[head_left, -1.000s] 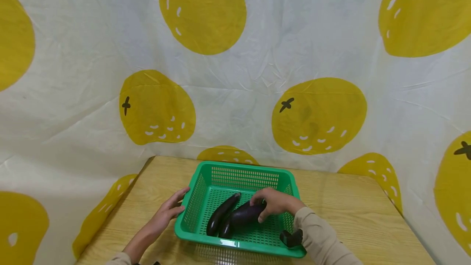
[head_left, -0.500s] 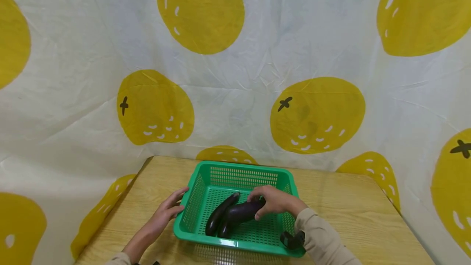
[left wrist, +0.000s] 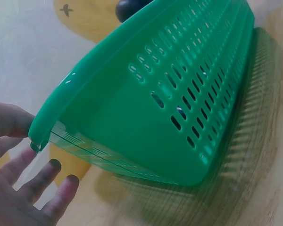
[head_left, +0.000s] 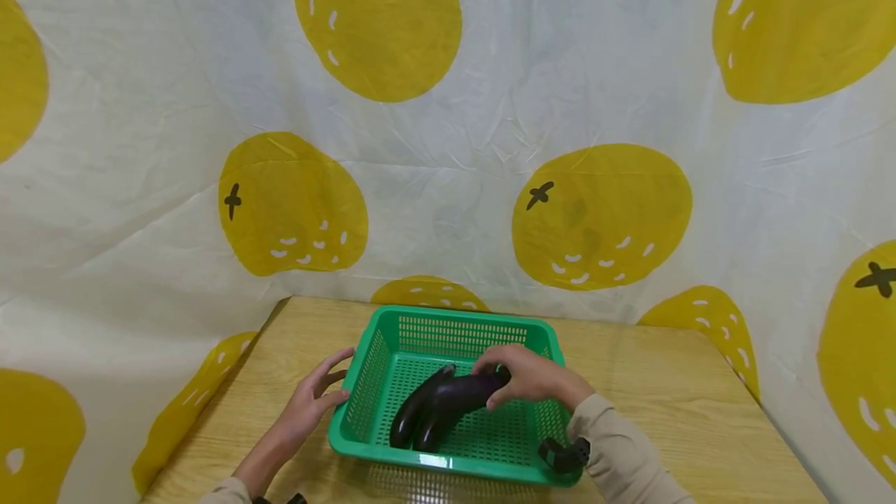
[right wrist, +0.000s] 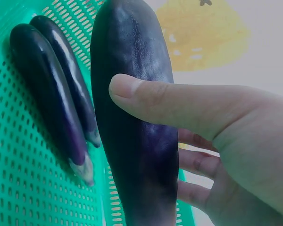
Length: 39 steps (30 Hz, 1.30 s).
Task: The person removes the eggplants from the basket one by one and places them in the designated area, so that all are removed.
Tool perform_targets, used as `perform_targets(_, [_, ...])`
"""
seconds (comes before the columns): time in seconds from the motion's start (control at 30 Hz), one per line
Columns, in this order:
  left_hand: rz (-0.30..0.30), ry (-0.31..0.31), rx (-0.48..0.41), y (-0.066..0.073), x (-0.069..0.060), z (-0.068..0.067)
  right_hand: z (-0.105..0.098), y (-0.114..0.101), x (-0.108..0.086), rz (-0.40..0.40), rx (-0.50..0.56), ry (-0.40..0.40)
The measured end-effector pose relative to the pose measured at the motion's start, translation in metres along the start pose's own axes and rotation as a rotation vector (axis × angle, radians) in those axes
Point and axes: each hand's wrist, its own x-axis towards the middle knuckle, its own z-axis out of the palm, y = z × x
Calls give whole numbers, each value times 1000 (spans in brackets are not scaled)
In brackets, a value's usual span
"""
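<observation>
My right hand [head_left: 528, 376] grips a dark purple eggplant [right wrist: 137, 103] above the green plastic basket [head_left: 392, 456], with the thumb across its near side and the fingers behind. Two slimmer eggplants lie side by side on the basket floor. In the right wrist view the nearer eggplant [right wrist: 49, 89] partly covers the other eggplant [right wrist: 68, 61]. At the basket's left side, my left hand [head_left: 301, 411] touches the rim. Its fingers are extended and spread, as the left wrist view shows beside the rim corner. The held eggplant overlaps the others in the head view.
The basket, with slotted walls, stands on a wooden table [head_left: 665, 403]. A pale cloth [head_left: 448, 232] printed with large yellow fruit hangs behind and to the left. A black wrist device [head_left: 563, 455] by the right sleeve overlaps the basket's near right corner.
My right hand has shifted slightly upward in the head view with the eggplant. The two lying eggplants stay put. My left hand remains by the rim, its fingers a little more spread.
</observation>
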Motion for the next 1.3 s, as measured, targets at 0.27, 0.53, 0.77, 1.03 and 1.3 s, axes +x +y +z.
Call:
perform_targets(0.27, [35, 1, -16, 0, 3, 2, -11, -1, -11, -22, -16, 32])
perform_targets(0.53, [55, 19, 12, 1, 2, 1, -19, -2, -18, -57, -37, 81])
perform_targets(0.77, [44, 4, -3, 1, 0, 0, -27, -3, -24, -49, -35, 110])
perform_targets(1.03, [26, -4, -4, 2, -1, 0, -31, 2, -30, -43, -43, 133])
perform_targets(1.3, [22, -24, -6, 4, -1, 0, -33, 5, -38, -36, -64, 162])
